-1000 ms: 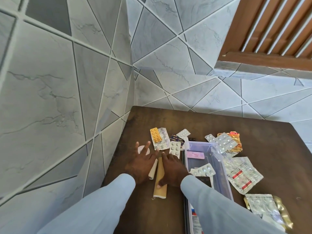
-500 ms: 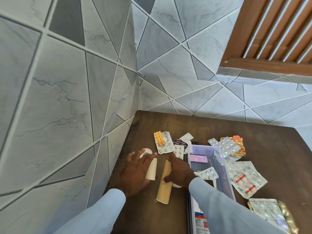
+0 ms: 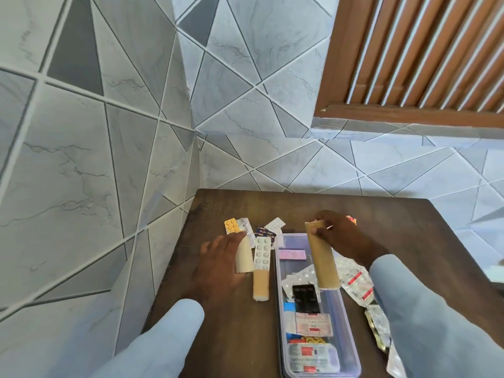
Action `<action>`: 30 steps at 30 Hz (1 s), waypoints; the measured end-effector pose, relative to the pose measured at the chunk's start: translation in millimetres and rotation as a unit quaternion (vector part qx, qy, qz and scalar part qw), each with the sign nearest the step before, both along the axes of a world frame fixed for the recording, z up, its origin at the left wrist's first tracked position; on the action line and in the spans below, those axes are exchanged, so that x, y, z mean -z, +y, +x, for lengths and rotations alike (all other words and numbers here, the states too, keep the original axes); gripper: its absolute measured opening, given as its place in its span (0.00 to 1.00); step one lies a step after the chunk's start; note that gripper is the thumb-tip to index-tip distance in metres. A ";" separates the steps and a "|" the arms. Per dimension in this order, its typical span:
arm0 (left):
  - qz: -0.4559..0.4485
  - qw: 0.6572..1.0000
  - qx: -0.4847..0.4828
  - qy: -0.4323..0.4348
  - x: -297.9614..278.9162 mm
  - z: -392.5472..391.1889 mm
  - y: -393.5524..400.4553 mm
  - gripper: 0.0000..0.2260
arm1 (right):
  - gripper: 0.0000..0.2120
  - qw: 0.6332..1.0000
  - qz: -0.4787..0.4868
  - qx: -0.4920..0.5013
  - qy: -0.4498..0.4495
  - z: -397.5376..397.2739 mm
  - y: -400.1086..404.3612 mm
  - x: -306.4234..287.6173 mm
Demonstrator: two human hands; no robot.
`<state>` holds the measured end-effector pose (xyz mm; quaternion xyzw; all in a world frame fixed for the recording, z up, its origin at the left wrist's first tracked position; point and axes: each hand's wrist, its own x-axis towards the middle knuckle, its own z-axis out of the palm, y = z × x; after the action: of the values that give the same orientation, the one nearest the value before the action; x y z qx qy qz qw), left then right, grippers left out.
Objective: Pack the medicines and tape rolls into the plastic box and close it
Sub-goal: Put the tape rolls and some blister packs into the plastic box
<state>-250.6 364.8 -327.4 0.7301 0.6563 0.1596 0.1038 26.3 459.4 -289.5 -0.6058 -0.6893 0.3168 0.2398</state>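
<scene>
Right hand (image 3: 341, 238) gripping tan roll (image 3: 323, 261) above open box (image 3: 351, 336); left hand (image 3: 218, 257) curled round cream roll (image 3: 244, 256) on table (image 3: 409, 227). Best lowered flat, lengthwise, clear of blister packs.

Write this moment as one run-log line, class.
right hand: holds tan tape roll over plastic box | left hand: grips cream roll | lid: unseen

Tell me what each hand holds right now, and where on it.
Right hand grips the long tan roll at its far end, over the plastic box. Left hand touches the cream roll along its side; a grip cannot be told.
</scene>
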 end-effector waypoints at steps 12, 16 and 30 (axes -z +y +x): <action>-0.063 0.994 0.088 0.023 1.8 75.4 41.3 0.43 | 0.13 0.990 -0.063 -0.023 -0.127 8.1 19.3 60.8; -0.085 0.987 0.109 0.076 8.9 85.9 56.2 0.43 | 0.18 0.989 -0.056 -0.009 -0.133 8.3 20.7 75.7; -0.097 0.969 0.122 0.190 36.5 95.4 87.9 0.39 | 0.18 0.876 0.081 -0.119 -0.461 13.4 -26.1 103.8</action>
<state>-155.2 452.8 -363.9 0.8080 0.5824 -0.0600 0.0658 39.7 433.2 -393.3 -0.5748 -0.8120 -0.0294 -0.0965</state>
